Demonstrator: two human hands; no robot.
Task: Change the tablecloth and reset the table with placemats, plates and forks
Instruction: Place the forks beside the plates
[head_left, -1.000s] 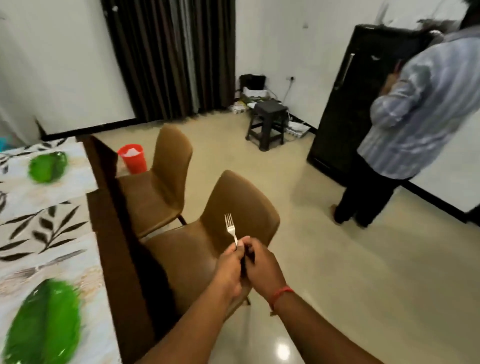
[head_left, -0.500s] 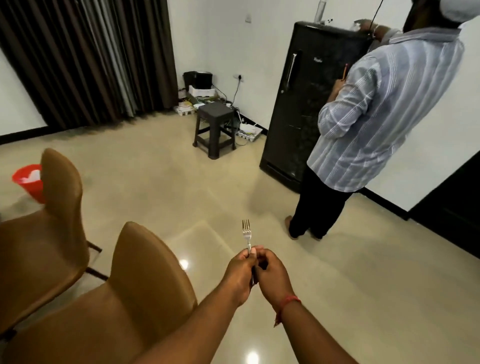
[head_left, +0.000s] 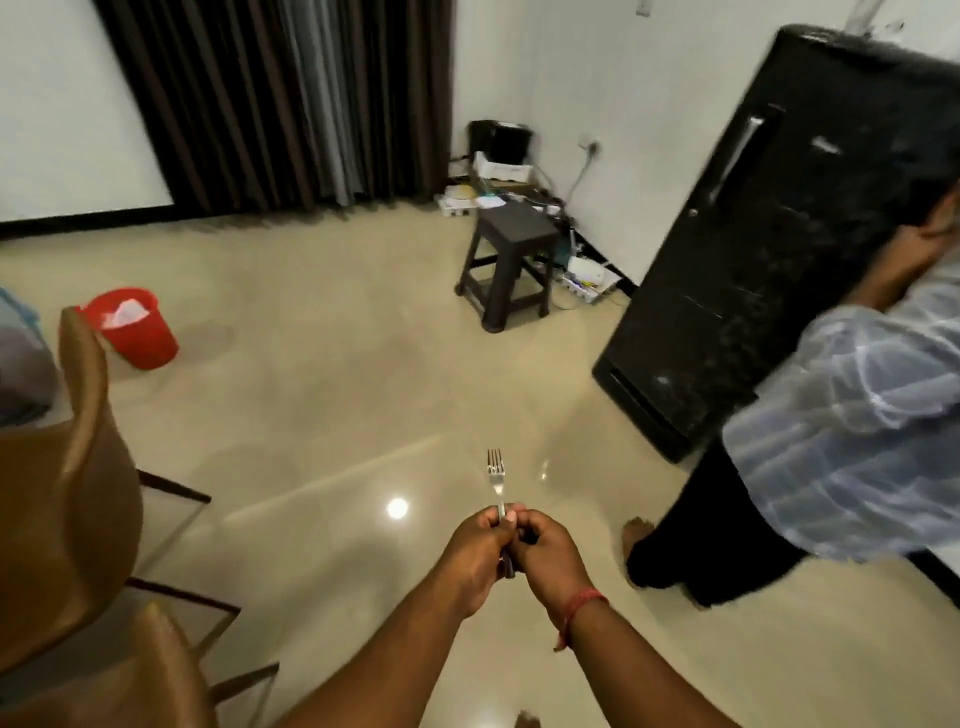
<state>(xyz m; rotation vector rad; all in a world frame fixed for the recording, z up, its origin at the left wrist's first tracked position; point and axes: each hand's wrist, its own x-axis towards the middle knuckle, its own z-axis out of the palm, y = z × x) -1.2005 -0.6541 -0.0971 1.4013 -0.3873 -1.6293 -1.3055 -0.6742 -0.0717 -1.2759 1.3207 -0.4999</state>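
Note:
A silver fork (head_left: 496, 475) points tines-up in front of me over the shiny floor. My left hand (head_left: 478, 551) and my right hand (head_left: 545, 553) are pressed together low in the middle of the view, both curled round the fork's handle. Whether more than one fork is in the grip is hidden by my fingers. The dining table, plates and placemats are out of view.
Two brown chairs (head_left: 67, 499) stand at the left. A red bucket (head_left: 132, 327) sits on the floor behind them. A dark stool (head_left: 511, 265) stands by the wall. A black fridge (head_left: 769, 223) is at the right, with a person in a striped shirt (head_left: 852, 436) beside it.
The view has swung away from the table, which has left the frame. My hands still hold the fork the same way. The other person is now closer at the right.

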